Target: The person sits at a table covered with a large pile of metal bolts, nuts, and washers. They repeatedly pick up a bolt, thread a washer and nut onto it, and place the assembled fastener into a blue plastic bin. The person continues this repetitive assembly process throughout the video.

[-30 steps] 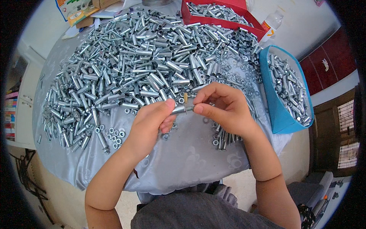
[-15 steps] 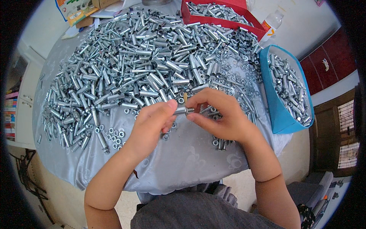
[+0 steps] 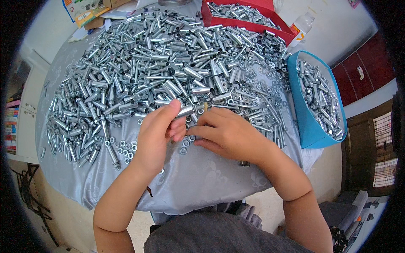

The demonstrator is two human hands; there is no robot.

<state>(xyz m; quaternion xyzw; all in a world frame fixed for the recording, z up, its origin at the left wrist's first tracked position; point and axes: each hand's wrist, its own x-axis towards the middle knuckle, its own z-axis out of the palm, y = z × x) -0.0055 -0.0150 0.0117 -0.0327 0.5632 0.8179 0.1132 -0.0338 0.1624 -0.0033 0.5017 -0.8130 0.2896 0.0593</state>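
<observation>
Cloth-covered counter (image 3: 194, 181). Right hand (image 3: 225, 133) low; its grip, pinching or not, cannot tell. Left hand (image 3: 155, 131) pinches a tilted metal sleeve (image 3: 184, 111) above counter. Hex nuts (image 3: 185, 143) beside right fingertips. Steady sleeve, single-nut pickup: probably cleanest.

You have mostly bare desk (image 3: 198, 185) below your left hand (image 3: 152, 131) and right hand (image 3: 231, 135), out to the near edge. The metal sleeve (image 3: 184, 111) in your left hand juts into the gap between them. Ahead, the heap of sleeves (image 3: 168, 63) blocks a low pass; loose hex nuts (image 3: 133, 148) lie to your left. The blue bin (image 3: 311, 137) walls off your right, the red box (image 3: 253, 28) the far side.
</observation>
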